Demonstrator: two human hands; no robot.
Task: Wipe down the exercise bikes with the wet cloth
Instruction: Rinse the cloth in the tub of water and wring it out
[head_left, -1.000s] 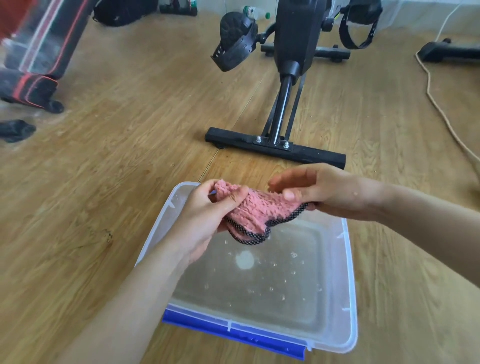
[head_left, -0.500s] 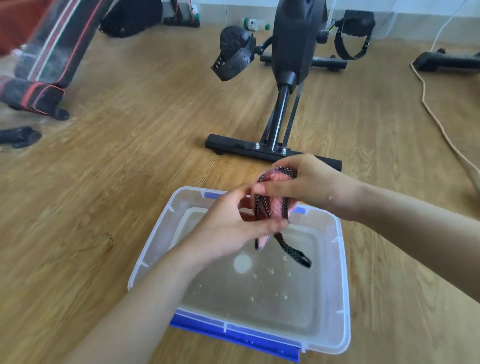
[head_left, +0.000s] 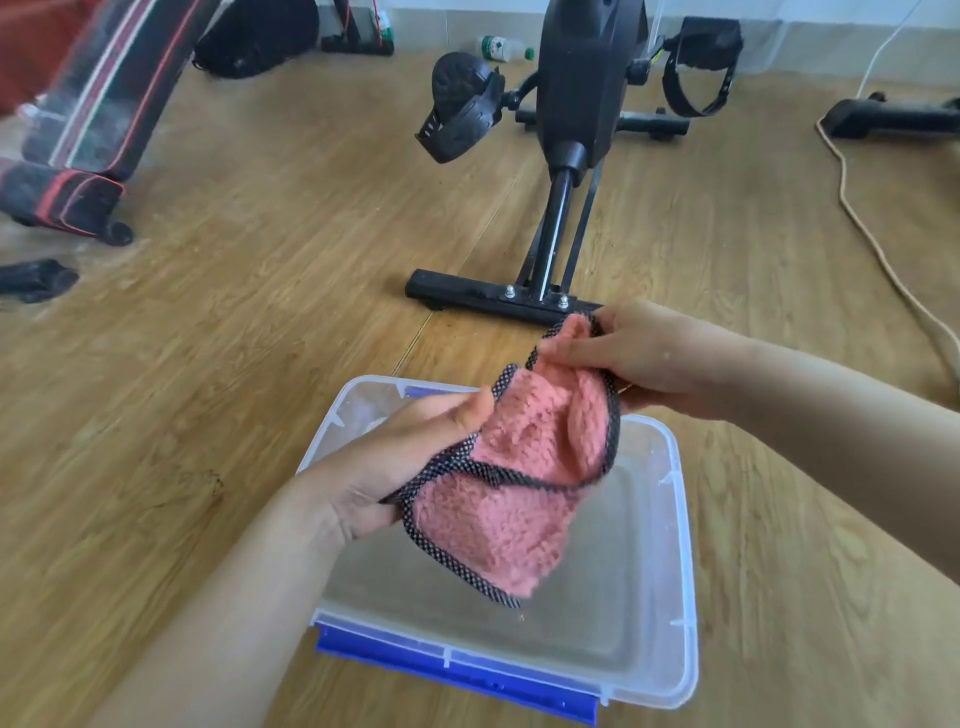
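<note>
head view: at centre frame both hands hold the pink cloth (head_left: 524, 467) (black dotted trim) spread above the clear tub (head_left: 675, 597). left hand (head_left: 395, 462) grips its lower-left edge, right hand (head_left: 644, 353) pinches the upper corner. exercise bike (head_left: 571, 130) stands at upper centre.

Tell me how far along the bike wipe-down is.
Done: the pink cloth looks wetted, held opened out over the clear tub of water. In hand: left hand and right hand each grip an edge of it. To do: all the wiping; the exercise bike stands untouched beyond the tub.
</note>
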